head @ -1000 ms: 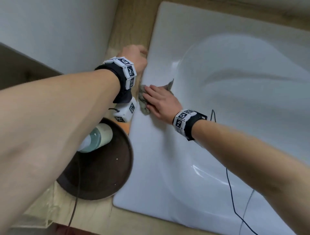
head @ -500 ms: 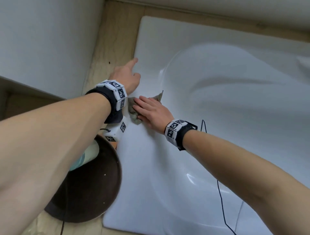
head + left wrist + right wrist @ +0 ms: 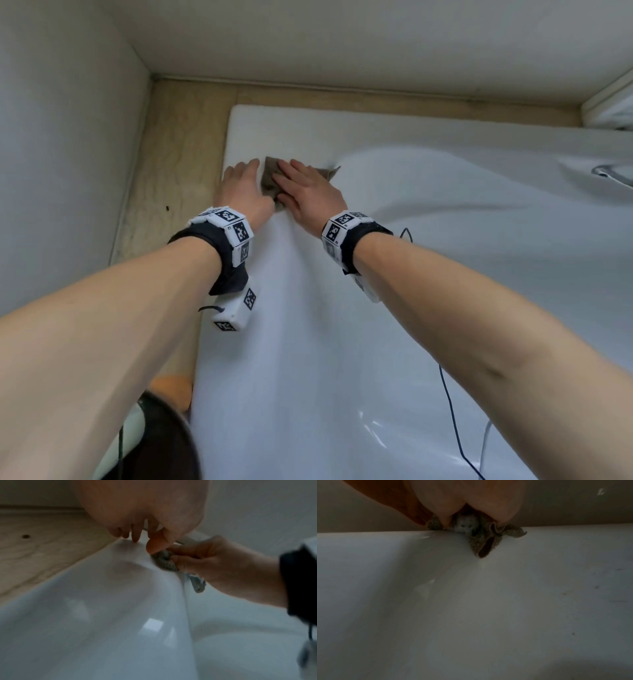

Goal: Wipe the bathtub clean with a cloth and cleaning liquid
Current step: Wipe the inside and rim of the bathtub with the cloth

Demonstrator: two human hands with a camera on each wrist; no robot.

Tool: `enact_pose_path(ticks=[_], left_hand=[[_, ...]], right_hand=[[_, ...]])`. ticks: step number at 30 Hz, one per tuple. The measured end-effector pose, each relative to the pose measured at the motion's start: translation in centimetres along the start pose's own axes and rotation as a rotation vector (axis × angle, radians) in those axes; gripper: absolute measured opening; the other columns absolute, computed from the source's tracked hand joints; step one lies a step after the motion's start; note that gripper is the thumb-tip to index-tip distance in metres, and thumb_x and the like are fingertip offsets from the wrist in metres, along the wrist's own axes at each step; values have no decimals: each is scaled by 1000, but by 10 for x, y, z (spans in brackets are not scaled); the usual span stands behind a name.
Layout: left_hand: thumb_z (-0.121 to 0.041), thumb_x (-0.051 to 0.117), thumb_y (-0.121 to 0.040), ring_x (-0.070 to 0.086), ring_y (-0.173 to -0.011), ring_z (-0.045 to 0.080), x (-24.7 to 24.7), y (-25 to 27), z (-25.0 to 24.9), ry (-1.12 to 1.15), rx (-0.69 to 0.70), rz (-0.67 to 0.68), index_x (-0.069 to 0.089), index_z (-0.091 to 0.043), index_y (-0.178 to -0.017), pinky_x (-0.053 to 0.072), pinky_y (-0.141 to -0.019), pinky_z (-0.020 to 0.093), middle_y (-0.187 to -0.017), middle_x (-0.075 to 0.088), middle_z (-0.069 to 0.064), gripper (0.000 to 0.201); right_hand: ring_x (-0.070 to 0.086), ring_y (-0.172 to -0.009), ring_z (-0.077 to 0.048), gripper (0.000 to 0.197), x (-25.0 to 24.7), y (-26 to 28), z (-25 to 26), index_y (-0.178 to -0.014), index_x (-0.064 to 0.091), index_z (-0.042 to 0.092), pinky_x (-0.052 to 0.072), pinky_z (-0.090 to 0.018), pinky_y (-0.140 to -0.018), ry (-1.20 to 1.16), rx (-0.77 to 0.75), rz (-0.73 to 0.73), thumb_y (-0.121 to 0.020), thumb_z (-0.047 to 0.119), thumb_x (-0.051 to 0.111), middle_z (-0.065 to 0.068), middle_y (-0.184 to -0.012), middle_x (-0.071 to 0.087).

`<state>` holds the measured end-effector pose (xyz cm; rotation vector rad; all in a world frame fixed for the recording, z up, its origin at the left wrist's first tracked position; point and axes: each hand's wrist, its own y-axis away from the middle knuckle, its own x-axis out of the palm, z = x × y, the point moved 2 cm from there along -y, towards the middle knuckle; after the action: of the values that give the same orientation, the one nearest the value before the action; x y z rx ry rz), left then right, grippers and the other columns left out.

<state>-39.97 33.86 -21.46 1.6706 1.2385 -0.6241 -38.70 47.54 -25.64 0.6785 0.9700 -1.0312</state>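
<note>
The white bathtub (image 3: 308, 342) fills the head view, with its flat left rim (image 3: 246, 137) running to the far corner. A grey-brown cloth (image 3: 269, 173) lies on that rim near the far end. My right hand (image 3: 305, 192) presses down on it with straight fingers, and the thumb lies against its bunched near edge. From the left wrist view the cloth (image 3: 164, 561) is crumpled under the right hand (image 3: 214, 566). The right wrist view shows folds of the cloth (image 3: 484, 543) hanging over the rim's inner edge. My left hand (image 3: 241, 190) rests on the rim just left of the cloth, its fingertips (image 3: 135, 538) touching the surface.
A beige ledge (image 3: 178, 154) runs between the tub and the left wall. A dark round basin (image 3: 164, 442), a pale bottle (image 3: 132, 428) and something orange (image 3: 171, 387) sit at the bottom left. A chrome fitting (image 3: 613, 173) shows at the far right. A thin cable (image 3: 452, 428) hangs inside the tub.
Both hands and the cloth have slid along the left rim toward the far corner. The left hand, earlier curled and then pointing, now lies beside the cloth.
</note>
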Motion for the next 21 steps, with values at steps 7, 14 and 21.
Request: enact_pose_path(ticks=[7,14,21], left_hand=[[-22,60,-84,13,-147,22,30,-17,-44,-75,27,15,7,-20,-154,25,-114,41,-160,12,4,88],[-46,49,-89,7,-145,32,40,-50,-74,-397,5,68,16,-40,-144,32,-102,62,-158,5,4,65],[-50,51,-87,6,-143,41,37,-63,-86,-461,-45,146,13,-42,-141,37,-96,64,-158,0,4,66]], right_hand=[[18,-147,-25,44,-37,-12,-66,-147,37,13,12,-36,-119,61,209,-14,-104,25,34,-4,-160,22],[16,-148,-26,48,-92,43,-174,-150,29,11,11,-36,-120,129,417,-43,-104,23,35,-7,-161,18],[15,-149,-27,48,-124,116,-253,-150,32,12,11,-35,-121,111,659,-147,-103,23,38,-9,-161,18]])
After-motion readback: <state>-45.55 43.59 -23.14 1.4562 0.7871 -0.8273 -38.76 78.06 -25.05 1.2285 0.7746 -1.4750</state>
